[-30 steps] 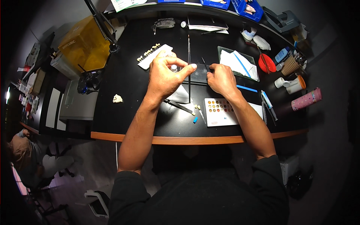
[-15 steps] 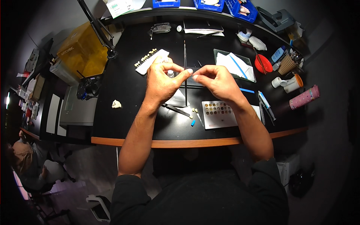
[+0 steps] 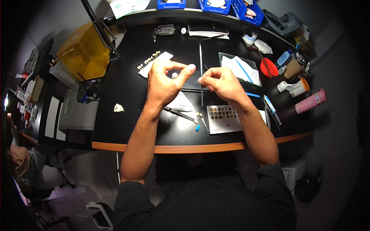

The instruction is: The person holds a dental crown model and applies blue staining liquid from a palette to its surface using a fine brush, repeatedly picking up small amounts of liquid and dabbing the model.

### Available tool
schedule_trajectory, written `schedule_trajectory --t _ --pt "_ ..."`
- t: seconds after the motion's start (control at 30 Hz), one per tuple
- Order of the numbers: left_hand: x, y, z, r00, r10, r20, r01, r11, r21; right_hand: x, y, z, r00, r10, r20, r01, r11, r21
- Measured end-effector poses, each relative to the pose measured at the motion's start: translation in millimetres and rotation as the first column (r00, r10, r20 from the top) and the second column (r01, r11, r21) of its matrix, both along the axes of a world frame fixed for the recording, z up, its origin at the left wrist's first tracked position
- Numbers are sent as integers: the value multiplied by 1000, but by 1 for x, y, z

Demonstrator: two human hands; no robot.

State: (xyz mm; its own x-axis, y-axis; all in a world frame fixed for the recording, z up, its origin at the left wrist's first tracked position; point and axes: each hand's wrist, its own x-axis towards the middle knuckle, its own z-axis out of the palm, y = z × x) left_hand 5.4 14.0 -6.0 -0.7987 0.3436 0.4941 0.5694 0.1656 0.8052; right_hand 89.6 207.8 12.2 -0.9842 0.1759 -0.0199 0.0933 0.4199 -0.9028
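Note:
Over the middle of the desk, my right hand (image 3: 220, 82) pinches a slim long-handled brush (image 3: 201, 63) between thumb and fingers. The brush stands nearly upright. To its left, my left hand (image 3: 166, 79) has thumb and index finger brought together; anything between them is too small to make out. Beyond the left hand lies a white holder (image 3: 157, 64) with a row of tooth-shaped shade tabs (image 3: 148, 61). Below the hands are dark tweezers (image 3: 181, 114), small tooth-like pieces (image 3: 199, 114), a blue cap (image 3: 197, 127) and a pale palette (image 3: 222, 119) with rows of coloured wells.
A glass slab (image 3: 256, 79) with white paper and a blue stick lies to the right. Further right are a red bowl (image 3: 269, 68), cups and a pink case (image 3: 310, 101). A lamp arm (image 3: 99, 27) and yellow-covered box (image 3: 83, 50) stand left.
The brush has shifted right, away from my left fingertips, and is now in my right hand's pinch. The gap between my two hands is wider.

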Motion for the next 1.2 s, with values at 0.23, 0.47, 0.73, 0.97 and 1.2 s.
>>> schedule_trajectory --t 0.23,0.47,0.73,0.97,1.2 --pt "0 0 -2 986 152 -72 -153 988 -7 -39 7 -10 972 -161 170 41 832 554" --pt "1 4 -6 976 112 -186 -111 994 12 -51 6 -18 938 -246 245 19 741 671" --pt "4 1 -1 977 113 -180 -119 993 -24 -40 7 -9 940 -204 275 -21 767 642" --pt "0 4 -4 959 99 -265 -103 995 -4 -14 63 -3 927 -375 4 290 725 625" --pt "0 4 -5 956 122 -266 -119 992 27 -10 65 -29 908 -395 136 196 690 696"
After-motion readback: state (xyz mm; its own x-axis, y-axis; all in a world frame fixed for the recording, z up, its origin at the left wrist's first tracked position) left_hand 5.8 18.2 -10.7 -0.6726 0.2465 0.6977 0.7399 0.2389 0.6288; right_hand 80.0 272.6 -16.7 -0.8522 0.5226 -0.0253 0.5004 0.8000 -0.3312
